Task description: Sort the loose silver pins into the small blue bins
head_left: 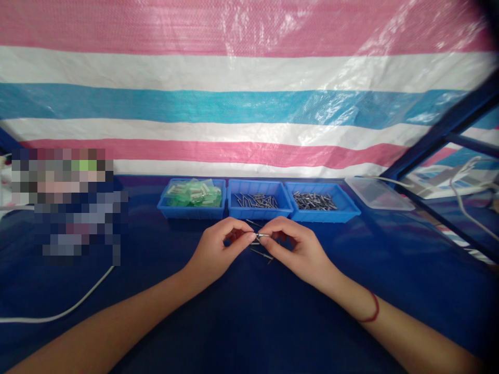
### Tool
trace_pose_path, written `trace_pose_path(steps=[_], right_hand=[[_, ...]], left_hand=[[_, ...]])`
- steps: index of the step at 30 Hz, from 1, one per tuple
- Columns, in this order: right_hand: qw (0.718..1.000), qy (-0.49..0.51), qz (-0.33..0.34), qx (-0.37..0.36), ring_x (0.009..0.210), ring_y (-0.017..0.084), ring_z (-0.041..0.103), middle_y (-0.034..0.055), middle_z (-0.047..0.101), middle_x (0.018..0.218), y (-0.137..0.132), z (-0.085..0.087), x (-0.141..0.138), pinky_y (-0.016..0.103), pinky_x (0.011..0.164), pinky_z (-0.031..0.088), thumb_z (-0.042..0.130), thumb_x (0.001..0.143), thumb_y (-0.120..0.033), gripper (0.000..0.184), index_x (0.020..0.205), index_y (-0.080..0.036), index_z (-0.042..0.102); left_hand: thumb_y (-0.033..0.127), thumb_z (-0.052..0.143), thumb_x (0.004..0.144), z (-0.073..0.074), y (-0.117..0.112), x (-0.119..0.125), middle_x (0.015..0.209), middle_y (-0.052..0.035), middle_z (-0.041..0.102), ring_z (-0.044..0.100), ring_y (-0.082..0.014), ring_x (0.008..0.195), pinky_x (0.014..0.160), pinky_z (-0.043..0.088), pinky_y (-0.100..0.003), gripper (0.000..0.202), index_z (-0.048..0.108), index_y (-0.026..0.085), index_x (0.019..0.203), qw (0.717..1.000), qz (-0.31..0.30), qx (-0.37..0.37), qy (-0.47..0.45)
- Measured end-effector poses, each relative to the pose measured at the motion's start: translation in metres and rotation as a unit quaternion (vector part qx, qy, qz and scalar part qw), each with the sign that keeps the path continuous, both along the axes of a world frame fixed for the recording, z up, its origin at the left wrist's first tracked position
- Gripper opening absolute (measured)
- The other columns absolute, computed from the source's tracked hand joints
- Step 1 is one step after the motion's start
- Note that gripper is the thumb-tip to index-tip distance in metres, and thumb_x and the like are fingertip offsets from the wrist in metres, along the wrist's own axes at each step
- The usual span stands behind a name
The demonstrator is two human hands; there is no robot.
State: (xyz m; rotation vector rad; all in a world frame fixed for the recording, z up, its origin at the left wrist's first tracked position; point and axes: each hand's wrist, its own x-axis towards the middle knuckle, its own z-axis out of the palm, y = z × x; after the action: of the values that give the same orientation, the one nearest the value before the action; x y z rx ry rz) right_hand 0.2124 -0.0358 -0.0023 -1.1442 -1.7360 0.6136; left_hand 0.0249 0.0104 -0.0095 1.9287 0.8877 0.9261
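The left hand (218, 246) and the right hand (302, 252) meet in front of the middle blue bin (259, 213), above the dark blue surface (249, 327). The thumb and finger of each hand pinch a small metal piece (263, 235) between them; it is too small to tell its exact form. Some loose metal pins (260, 253) lie just beside the fingertips. The middle bin and the right blue bin (329, 215) contain metal pieces, while the left blue bin (191, 212) contains green packets (191, 195).
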Motion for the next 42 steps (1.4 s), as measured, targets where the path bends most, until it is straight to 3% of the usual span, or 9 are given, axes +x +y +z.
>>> trace_pose_path(steps=[5,11,15,18,20,24,27,32,42], right_hand=[[0.999,-0.003,-0.015,0.031,0.074,0.016,0.059,0.0029,0.065,0.080,-0.002,0.001,0.000,0.029,0.066,0.048,0.061,0.084,-0.025,0.005,0.083,-0.022,0.064],[0.998,-0.022,-0.040,0.046,0.070,0.015,0.058,0.0024,0.063,0.076,0.003,0.000,0.005,0.029,0.063,0.047,0.058,0.086,-0.028,0.010,0.080,-0.021,0.062],[0.985,-0.019,-0.157,0.068,0.072,0.017,0.059,0.0029,0.065,0.078,0.015,0.008,0.034,0.030,0.064,0.046,0.057,0.087,-0.031,0.015,0.078,-0.021,0.063],[0.953,-0.023,-0.297,0.058,0.067,0.017,0.058,0.0014,0.065,0.071,0.027,0.016,0.067,0.029,0.060,0.044,0.057,0.085,-0.034,0.017,0.078,-0.021,0.066],[0.938,-0.057,-0.340,0.038,0.065,0.018,0.059,0.0014,0.066,0.069,0.035,0.016,0.089,0.029,0.060,0.043,0.056,0.084,-0.036,0.021,0.076,-0.021,0.068],[0.925,-0.204,-0.319,-0.004,0.069,0.022,0.062,0.0053,0.071,0.078,0.045,0.009,0.111,0.034,0.065,0.045,0.055,0.083,-0.042,0.029,0.084,-0.019,0.072],[0.908,-0.250,-0.334,0.032,0.076,0.024,0.063,0.0074,0.072,0.085,0.044,0.007,0.110,0.036,0.070,0.046,0.054,0.084,-0.040,0.028,0.087,-0.019,0.073],[0.916,-0.228,-0.311,0.112,0.078,0.023,0.063,0.0058,0.071,0.080,0.033,0.016,0.086,0.037,0.077,0.045,0.054,0.086,-0.032,0.021,0.078,-0.020,0.069],[0.950,-0.232,-0.116,0.174,0.084,0.020,0.059,0.0046,0.069,0.084,0.012,0.015,0.030,0.036,0.080,0.044,0.055,0.087,-0.020,0.012,0.081,-0.019,0.066]], left_hand=[[0.032,0.057,0.088,0.000,0.000,0.001,0.082,-0.0010,0.066,0.060,-0.0135,0.073,0.065,0.047,-0.023,0.015,0.064,0.018,0.088,1.000,-0.017,-0.007,0.023],[0.031,0.053,0.090,0.004,-0.003,0.002,0.085,-0.0017,0.064,0.059,-0.0146,0.078,0.070,0.046,-0.025,0.015,0.061,0.019,0.089,0.995,-0.031,0.044,0.084],[0.029,0.051,0.091,0.002,0.001,0.000,0.092,-0.0030,0.065,0.058,-0.0171,0.087,0.080,0.044,-0.029,0.015,0.061,0.020,0.097,0.984,-0.022,0.112,0.135],[0.028,0.049,0.092,-0.001,0.006,-0.002,0.095,-0.0037,0.065,0.056,-0.0191,0.090,0.084,0.042,-0.033,0.016,0.062,0.020,0.095,0.967,-0.034,0.161,0.196],[0.030,0.050,0.092,-0.003,0.008,-0.003,0.099,-0.0045,0.065,0.055,-0.0206,0.091,0.084,0.041,-0.035,0.018,0.063,0.020,0.099,0.954,-0.032,0.183,0.237],[0.035,0.053,0.090,-0.006,0.009,-0.005,0.108,-0.0069,0.061,0.054,-0.0229,0.095,0.084,0.042,-0.037,0.026,0.063,0.020,0.109,0.933,-0.018,0.213,0.288],[0.033,0.050,0.092,-0.007,0.009,-0.005,0.108,-0.0072,0.059,0.054,-0.0220,0.094,0.084,0.042,-0.036,0.025,0.063,0.020,0.109,0.926,-0.025,0.220,0.305],[0.029,0.044,0.096,-0.006,0.010,-0.006,0.102,-0.0058,0.060,0.054,-0.0195,0.090,0.081,0.041,-0.034,0.024,0.065,0.019,0.102,0.920,-0.042,0.228,0.316],[0.026,0.042,0.098,-0.007,0.007,-0.003,0.093,-0.0026,0.061,0.051,-0.0192,0.083,0.070,0.033,-0.034,0.021,0.062,0.020,0.094,0.873,-0.028,0.309,0.376]])
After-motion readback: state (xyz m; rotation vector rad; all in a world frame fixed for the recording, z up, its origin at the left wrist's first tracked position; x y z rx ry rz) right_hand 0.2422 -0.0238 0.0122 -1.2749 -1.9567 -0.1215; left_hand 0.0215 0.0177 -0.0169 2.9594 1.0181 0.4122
